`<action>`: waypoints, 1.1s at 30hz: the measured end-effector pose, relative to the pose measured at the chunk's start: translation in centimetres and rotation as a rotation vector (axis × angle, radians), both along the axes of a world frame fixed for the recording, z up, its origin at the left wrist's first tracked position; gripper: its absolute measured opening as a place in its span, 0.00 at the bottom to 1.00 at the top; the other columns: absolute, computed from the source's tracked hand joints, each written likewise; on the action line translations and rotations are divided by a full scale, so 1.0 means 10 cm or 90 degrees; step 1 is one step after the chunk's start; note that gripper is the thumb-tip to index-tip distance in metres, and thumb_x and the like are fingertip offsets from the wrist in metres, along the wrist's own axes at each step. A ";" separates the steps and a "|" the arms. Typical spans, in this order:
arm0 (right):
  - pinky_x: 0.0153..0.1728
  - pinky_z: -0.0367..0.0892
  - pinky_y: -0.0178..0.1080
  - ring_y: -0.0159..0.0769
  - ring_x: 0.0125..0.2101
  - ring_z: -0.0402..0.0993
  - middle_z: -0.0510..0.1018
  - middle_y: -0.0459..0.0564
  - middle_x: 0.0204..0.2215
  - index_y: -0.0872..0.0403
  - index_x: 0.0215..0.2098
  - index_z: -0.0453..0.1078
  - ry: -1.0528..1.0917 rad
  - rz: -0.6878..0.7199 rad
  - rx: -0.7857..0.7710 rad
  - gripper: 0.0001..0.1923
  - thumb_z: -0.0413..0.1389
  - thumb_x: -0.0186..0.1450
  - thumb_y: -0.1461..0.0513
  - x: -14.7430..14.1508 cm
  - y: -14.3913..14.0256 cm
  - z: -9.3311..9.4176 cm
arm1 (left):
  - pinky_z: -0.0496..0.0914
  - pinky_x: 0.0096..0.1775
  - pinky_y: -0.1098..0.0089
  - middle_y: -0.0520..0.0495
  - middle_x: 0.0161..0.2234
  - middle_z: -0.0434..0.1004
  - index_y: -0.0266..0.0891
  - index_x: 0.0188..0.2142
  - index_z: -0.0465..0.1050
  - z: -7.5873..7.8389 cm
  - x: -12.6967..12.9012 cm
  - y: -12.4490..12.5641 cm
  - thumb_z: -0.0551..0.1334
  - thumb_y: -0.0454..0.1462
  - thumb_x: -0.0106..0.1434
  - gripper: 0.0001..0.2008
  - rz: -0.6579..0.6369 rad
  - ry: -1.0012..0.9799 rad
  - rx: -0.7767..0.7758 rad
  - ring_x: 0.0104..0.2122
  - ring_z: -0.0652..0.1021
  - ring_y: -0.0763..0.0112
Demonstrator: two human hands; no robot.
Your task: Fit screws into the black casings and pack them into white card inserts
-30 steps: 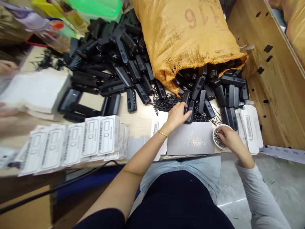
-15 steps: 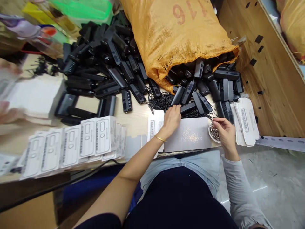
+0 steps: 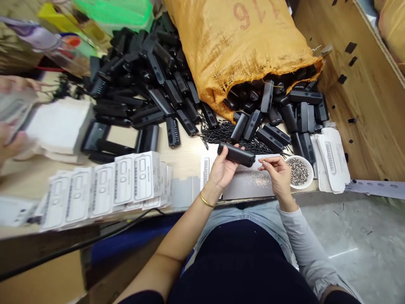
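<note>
My left hand (image 3: pixel 221 169) holds a black plastic casing (image 3: pixel 236 154) level above the grey mat (image 3: pixel 249 183) at the table's front edge. My right hand (image 3: pixel 277 173) is just right of it, fingers pinched together on something too small to make out. A small white bowl of tiny metal parts (image 3: pixel 299 171) stands right of that hand. A heap of thin black pins (image 3: pixel 228 135) lies behind the casing, in front of more black casings (image 3: pixel 272 122) spilling from an orange woven sack (image 3: pixel 243 46).
A large pile of black casings (image 3: pixel 148 88) covers the table's back left. White printed cards (image 3: pixel 104 188) lie fanned along the front left, another stack (image 3: pixel 332 162) at the right. Another person's hands (image 3: pixel 12 126) work at the far left. A wooden wall (image 3: pixel 363 93) closes the right side.
My left hand picked a black casing off the heap and lifted it toward me. My right hand left the white bowl and moved left, up to the casing.
</note>
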State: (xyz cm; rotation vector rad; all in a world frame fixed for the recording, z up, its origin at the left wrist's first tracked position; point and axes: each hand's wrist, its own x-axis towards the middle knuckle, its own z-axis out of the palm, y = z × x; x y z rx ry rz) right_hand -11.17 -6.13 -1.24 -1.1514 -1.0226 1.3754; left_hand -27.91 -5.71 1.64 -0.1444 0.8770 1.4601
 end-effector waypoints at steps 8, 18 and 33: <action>0.38 0.69 0.38 0.33 0.37 0.71 0.74 0.48 0.34 0.54 0.34 0.72 -0.229 -0.055 0.239 0.02 0.58 0.64 0.63 -0.13 -0.10 -0.03 | 0.70 0.53 0.62 0.41 0.42 0.76 0.29 0.44 0.68 0.04 0.06 -0.05 0.51 0.36 0.71 0.12 -0.015 -0.050 -0.030 0.46 0.77 0.64; 0.38 0.69 0.39 0.33 0.35 0.71 0.74 0.48 0.33 0.54 0.32 0.72 -0.198 -0.068 0.230 0.02 0.59 0.63 0.63 -0.13 -0.08 -0.05 | 0.68 0.56 0.58 0.44 0.42 0.76 0.30 0.42 0.69 0.05 0.09 -0.09 0.51 0.37 0.71 0.12 -0.006 -0.049 -0.026 0.45 0.78 0.64; 0.42 0.72 0.41 0.36 0.39 0.74 0.75 0.52 0.40 0.54 0.42 0.71 -0.130 -0.053 0.113 0.09 0.58 0.64 0.60 -0.12 -0.28 -0.31 | 0.70 0.51 0.57 0.44 0.43 0.76 0.38 0.44 0.64 -0.08 0.08 -0.17 0.64 0.36 0.62 0.12 -0.020 0.055 0.076 0.46 0.78 0.59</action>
